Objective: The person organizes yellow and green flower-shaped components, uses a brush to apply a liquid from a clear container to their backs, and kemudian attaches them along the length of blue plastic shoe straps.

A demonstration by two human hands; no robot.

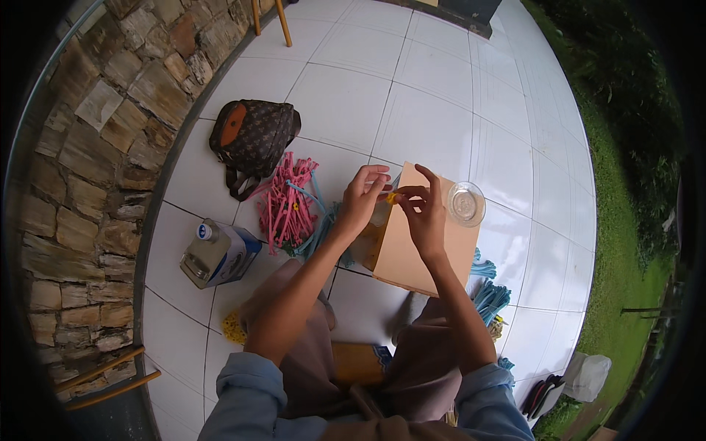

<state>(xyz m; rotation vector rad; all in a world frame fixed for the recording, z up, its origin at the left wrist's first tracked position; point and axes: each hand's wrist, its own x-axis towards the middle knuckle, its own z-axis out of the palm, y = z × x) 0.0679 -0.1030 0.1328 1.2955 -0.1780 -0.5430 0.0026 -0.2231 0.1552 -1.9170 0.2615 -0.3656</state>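
Note:
My left hand and my right hand meet above an open tan cardboard box on the white tiled floor. Together their fingertips pinch a small yellow piece. Under the left hand a pale strip hangs down toward the box. A heap of pink strips with yellow dots lies just left of my left hand, with light blue strips beside it.
A round clear plastic lid rests at the box's right. A brown patterned bag lies farther left, a white and blue carton near the stone wall. More blue strips lie by my right knee. Grass borders the tiles.

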